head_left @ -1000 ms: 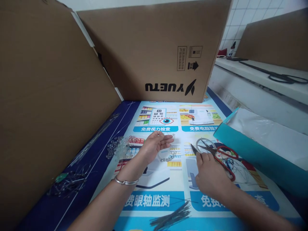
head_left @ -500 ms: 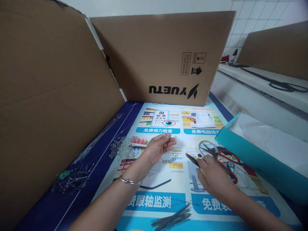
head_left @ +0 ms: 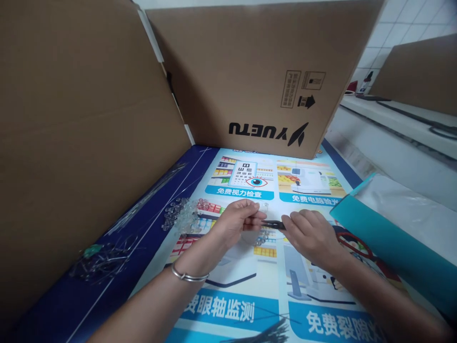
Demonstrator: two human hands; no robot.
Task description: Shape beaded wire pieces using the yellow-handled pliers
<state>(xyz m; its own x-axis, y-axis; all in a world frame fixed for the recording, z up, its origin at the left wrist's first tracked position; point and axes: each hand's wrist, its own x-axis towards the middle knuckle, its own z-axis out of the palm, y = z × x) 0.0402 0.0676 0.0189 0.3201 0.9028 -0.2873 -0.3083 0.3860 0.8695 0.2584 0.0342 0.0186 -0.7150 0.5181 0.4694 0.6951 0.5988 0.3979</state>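
My left hand (head_left: 238, 221) is closed in a pinch on a string of clear beads (head_left: 262, 237), which hangs in a loop below the fingers. Black needle-nose pliers (head_left: 274, 224) are gripped in my right hand (head_left: 311, 236), palm down. Their tips reach the fingertips of my left hand; whether the jaws grip the string's end is too small to tell. To the left of my left hand lies a pile of loose clear and pinkish beads (head_left: 183, 214).
Red-handled scissors (head_left: 357, 245) lie partly behind my right wrist, beside a teal box (head_left: 385, 233). Dark wires (head_left: 269, 331) lie at the front edge. Thin wires (head_left: 146, 195) and a tangled bundle (head_left: 102, 262) are at left. Cardboard panels (head_left: 214, 71) wall the back and left.
My right hand has moved the pliers left and up, turning them level, until the tips meet my left fingers. My left hand keeps its pinch. The camera view has shifted slightly.
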